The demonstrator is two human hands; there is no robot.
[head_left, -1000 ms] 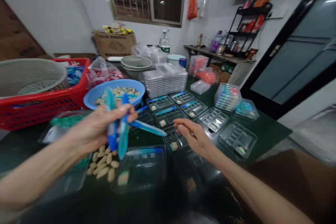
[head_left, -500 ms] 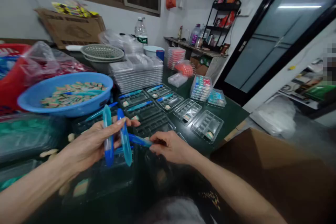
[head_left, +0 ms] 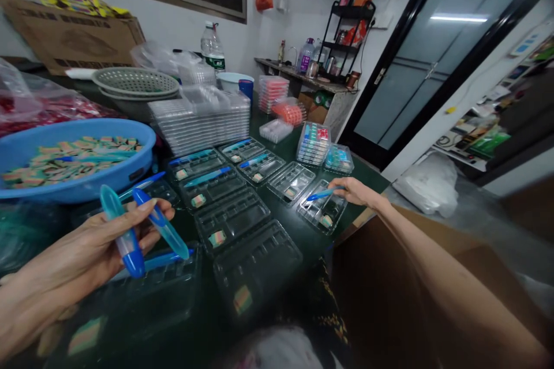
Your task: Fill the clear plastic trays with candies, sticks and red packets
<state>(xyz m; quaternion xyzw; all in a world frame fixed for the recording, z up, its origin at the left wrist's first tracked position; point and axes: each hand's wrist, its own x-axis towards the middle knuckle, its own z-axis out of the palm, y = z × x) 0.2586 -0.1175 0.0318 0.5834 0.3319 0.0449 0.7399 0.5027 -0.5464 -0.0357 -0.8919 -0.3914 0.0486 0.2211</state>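
My left hand (head_left: 93,242) is closed around two pen-shaped plastic pieces (head_left: 167,229), each dark blue at one end and pale turquoise at the other. They stick out between the fingers. On the right, my right hand (head_left: 355,190) pinches another blue pen-shaped piece (head_left: 322,194) over a clear compartment tray (head_left: 314,213), which has a small striped block (head_left: 326,221) in one corner. Whether that piece touches the tray, I cannot tell. More clear trays (head_left: 234,210) lie between my hands, several with a blue piece along one side.
A blue basin (head_left: 130,179) of striped blocks stands at left, before a stack of empty clear trays (head_left: 203,124) and a grey-green colander (head_left: 138,83). Filled trays (head_left: 312,144) are stacked at the back right. A cardboard box (head_left: 381,277) stands below my right arm.
My right hand has moved right and away with its blue piece, from the middle trays to the far-right one. My left hand still holds two pieces. The view has shifted right.
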